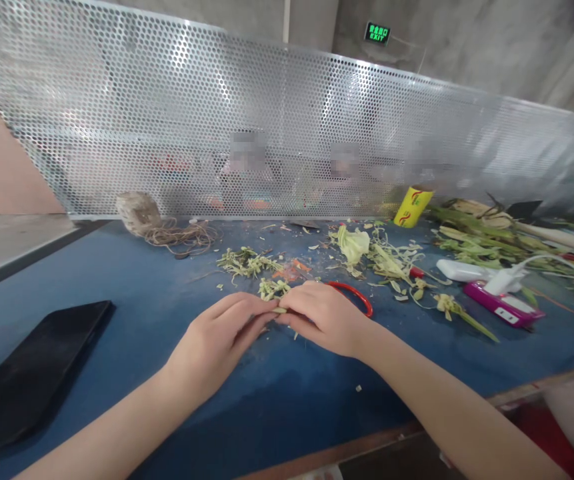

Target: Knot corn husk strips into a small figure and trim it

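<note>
My left hand (219, 333) and my right hand (327, 317) meet above the blue tabletop (271, 400), fingertips pinched together. A short pale-green plant piece (279, 310) shows between them; its ends are hidden by the fingers. Just beyond the fingertips lies a small clump of pale-green buds or trimmings (271, 288), with a larger heap of similar cuttings (247, 262) behind it. A red loop handle (359, 293), which looks like that of scissors, rests behind my right hand, partly covered by it.
A black phone (41, 373) lies at the left. Twine (179, 237) sits at the back left. Leafy scraps (387, 257), a yellow roll (413, 207) and a purple power strip (501, 307) with a white cable are at the right. Perforated metal sheeting (287, 120) borders the far edge; people sit behind it.
</note>
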Tool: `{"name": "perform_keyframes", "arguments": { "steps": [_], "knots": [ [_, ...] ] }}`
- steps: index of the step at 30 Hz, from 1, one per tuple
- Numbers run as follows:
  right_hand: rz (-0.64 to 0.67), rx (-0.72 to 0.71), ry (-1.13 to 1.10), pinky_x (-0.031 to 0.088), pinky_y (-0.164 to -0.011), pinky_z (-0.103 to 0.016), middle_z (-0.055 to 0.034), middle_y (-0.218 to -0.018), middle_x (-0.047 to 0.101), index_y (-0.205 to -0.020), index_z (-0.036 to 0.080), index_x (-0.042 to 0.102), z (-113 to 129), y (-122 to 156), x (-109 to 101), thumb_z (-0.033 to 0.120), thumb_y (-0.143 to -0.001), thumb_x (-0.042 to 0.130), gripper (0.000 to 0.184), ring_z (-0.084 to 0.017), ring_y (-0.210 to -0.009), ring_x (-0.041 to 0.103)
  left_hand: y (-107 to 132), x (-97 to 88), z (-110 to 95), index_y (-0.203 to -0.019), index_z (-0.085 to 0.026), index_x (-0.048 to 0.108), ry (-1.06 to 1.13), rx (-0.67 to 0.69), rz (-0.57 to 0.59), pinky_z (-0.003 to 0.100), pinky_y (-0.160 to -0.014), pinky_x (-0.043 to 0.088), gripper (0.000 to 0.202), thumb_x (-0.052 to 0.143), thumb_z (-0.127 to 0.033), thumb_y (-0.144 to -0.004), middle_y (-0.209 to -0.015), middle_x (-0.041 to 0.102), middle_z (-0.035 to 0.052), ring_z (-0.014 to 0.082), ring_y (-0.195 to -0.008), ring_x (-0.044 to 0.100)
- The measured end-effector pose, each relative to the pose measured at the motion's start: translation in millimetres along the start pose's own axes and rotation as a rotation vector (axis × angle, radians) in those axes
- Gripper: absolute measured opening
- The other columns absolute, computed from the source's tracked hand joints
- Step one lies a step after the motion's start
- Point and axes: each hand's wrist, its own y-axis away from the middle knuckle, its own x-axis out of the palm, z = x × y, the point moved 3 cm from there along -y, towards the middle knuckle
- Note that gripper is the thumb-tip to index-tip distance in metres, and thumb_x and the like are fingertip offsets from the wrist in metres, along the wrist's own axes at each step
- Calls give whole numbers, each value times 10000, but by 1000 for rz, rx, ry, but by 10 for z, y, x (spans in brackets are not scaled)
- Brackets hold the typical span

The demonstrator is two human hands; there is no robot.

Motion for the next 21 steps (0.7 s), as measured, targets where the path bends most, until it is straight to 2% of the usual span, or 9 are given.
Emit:
{"name": "perform_keyframes", "arguments": {
  "steps": [4,9,14,16,19,21],
  "knots": [
    [-57,-75,133,356,-628,-251,-28,-722,619,-805,135,556,17,-4,-3,254,-892,385,226,-131,-680,544,-20,5,2,-886,-200,567,10,-98,33,178,-696,488,91,516,-193,-811,-805,638,-15,100,-735,607],
    [-130,-101,292,350,-648,-274,-26,-678,616,-746,137,570,32,5,-14,242,-877,398,241,-137,-671,552,-40,21,16,-844,-196,589,85,-238,87,184,-665,479,90,514,-224,-804,-783,642,-12,107,-708,600],
    [-163,-84,269,350,-664,-269,-24,-727,636,-811,145,566,37,19,-37,280,-873,414,213,-135,-717,567,-42,83,52,-799,-197,599,399,-522,232,157,-451,432,175,452,-286,-832,-650,610,-33,75,-484,517],
    [-147,-80,247,347,-672,-267,-21,-742,638,-831,153,564,37,20,-44,275,-876,405,205,-131,-728,566,-45,106,56,-758,-188,591,523,-595,284,157,-421,416,221,430,-315,-841,-629,590,-34,68,-447,479],
    [-114,-72,209,342,-673,-263,-16,-723,628,-790,162,566,32,16,-50,259,-883,386,224,-121,-707,556,-60,105,62,-704,-176,578,562,-605,299,168,-449,424,283,399,-336,-853,-617,570,-31,69,-456,468],
    [-100,-50,156,339,-659,-257,-14,-699,615,-765,163,563,19,13,-50,265,-886,386,238,-114,-680,543,-68,84,63,-686,-173,574,493,-557,290,174,-481,434,314,367,-324,-867,-601,563,-28,75,-474,481]
  ]
}}
